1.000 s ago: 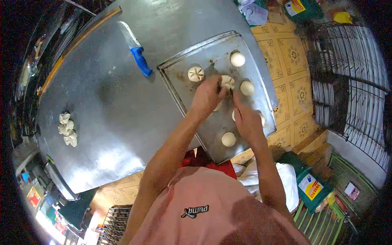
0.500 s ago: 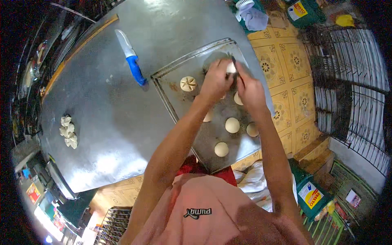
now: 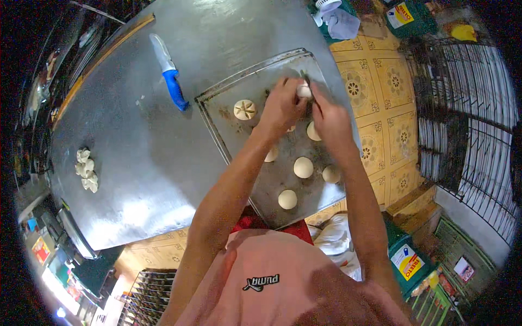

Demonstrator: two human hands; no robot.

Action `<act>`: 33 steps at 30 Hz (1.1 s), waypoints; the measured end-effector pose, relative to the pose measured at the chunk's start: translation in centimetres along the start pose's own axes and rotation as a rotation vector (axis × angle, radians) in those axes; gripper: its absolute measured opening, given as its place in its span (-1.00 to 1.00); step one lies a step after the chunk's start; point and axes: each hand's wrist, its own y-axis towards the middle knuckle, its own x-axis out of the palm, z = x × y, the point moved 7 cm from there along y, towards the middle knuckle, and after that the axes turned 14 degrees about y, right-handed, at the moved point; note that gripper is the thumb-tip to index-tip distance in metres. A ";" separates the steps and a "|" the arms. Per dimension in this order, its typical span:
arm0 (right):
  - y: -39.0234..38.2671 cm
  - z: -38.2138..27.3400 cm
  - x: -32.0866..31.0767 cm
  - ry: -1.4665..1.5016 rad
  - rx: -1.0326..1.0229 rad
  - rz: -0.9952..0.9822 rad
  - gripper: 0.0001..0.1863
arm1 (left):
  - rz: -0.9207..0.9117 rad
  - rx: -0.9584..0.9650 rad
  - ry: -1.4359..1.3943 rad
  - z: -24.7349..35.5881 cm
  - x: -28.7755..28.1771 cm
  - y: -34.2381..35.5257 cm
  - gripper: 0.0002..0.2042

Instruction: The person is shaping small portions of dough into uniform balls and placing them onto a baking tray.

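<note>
Pinching a dough ball point(image 3: 304, 91) over the far part of a metal baking tray point(image 3: 216, 127), two hands meet.
The left hand point(image 3: 284, 104) has its fingers curled inward, thumb and fingertips gripping the ball's near side; the right hand point(image 3: 333, 122) folds its fingers around a slim dark tool point(image 3: 305, 77) set against the ball, though its exact fingertip contact is hidden. Left of the hands, on the tray, lies a scored dough round point(image 3: 244, 110) with cuts radiating from its middle; smooth dough rounds point(image 3: 303, 167) sit nearer the body. Beyond the tray's left edge, a blue-handled knife point(image 3: 174, 89) and a cluster of dough pieces point(image 3: 86, 169) lie well apart on the metal worktable point(image 3: 130, 146).
</note>
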 end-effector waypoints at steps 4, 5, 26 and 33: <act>-3.8 -0.8 -1.2 0.005 -0.006 -0.010 -0.45 | -0.072 -0.064 0.071 -0.6 -0.4 -0.1 -0.63; -5.0 -1.0 -2.0 0.045 -0.007 0.015 -0.45 | -0.113 -0.101 0.063 -0.6 -0.1 -0.2 -0.65; -10.9 -2.2 -0.2 0.219 -0.108 0.106 -0.39 | -0.045 -0.203 0.135 0.7 -8.2 -11.4 -0.51; -17.1 -5.2 8.1 0.187 -0.095 -0.029 -0.40 | -0.111 -0.126 0.076 0.2 -8.2 -17.6 -0.56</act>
